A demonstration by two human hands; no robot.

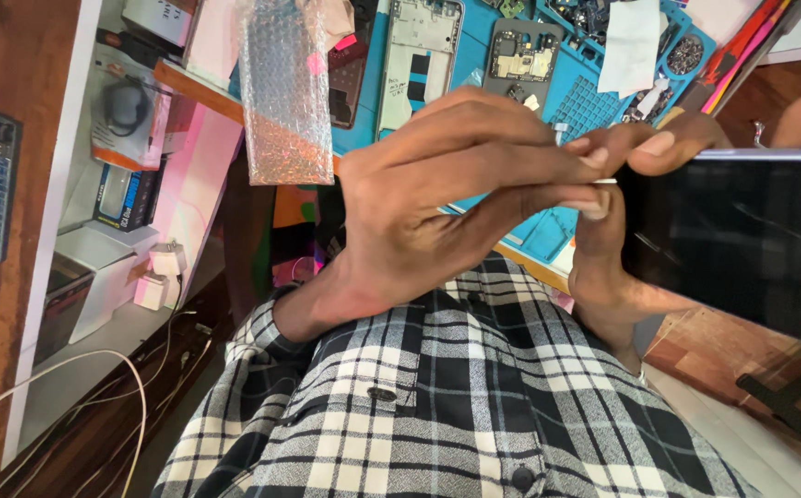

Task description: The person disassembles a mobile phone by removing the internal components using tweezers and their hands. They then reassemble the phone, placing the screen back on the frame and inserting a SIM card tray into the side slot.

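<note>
My left hand (pixel 437 194) reaches across from the left, back of the hand up. Its fingertips pinch a small thin white piece (pixel 606 182) at the left edge of a dark glossy phone panel (pixel 742 240). My right hand (pixel 603 267) grips that panel from below at the same edge, with its thumb (pixel 668 143) pressed on the top corner beside my left fingertips. The panel stretches to the right of the frame, held above my lap and checked black-and-white shirt (pixel 437 406). What the white piece is cannot be made out.
Behind my hands lies a blue work mat (pixel 585 101) with a phone frame (pixel 416 60), a circuit-board assembly (pixel 522 55), small parts and white paper. A bubble-wrap bag (pixel 282 92) hangs over the bench edge. At left, white shelves (pixel 96 249) hold boxes, chargers and cables.
</note>
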